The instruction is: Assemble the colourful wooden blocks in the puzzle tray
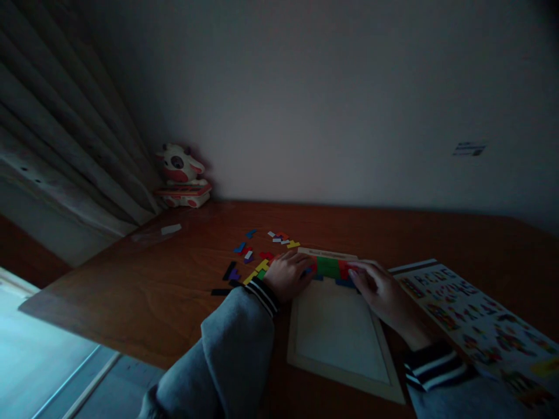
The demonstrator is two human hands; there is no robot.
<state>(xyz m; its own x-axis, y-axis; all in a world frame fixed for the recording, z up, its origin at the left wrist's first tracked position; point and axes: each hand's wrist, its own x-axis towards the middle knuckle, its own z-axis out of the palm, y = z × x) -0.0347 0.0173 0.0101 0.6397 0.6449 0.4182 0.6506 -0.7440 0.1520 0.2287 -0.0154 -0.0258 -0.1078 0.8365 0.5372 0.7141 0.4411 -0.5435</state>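
Observation:
A wooden puzzle tray point(343, 326) lies before me, its upper end filled with coloured pieces. Among them are a green block point(327, 267) in the middle and a blue piece point(345, 283) below and to the right. My left hand point(288, 274) bends over the tray's upper left corner, fingers curled at the pieces there; what lies under them is hidden. At the upper right, my right hand point(382, 294) has its thumb and fingers drawn together at a red puzzle piece point(344, 269). The lower part of the tray shows its bare pale base.
Several loose puzzle pieces point(248, 256) lie scattered left of the tray. A printed pattern sheet point(471, 320) rests on the brown table point(144, 291) at the right. A cow-shaped toy point(181, 174) stands in the back left corner beside a curtain point(65, 128).

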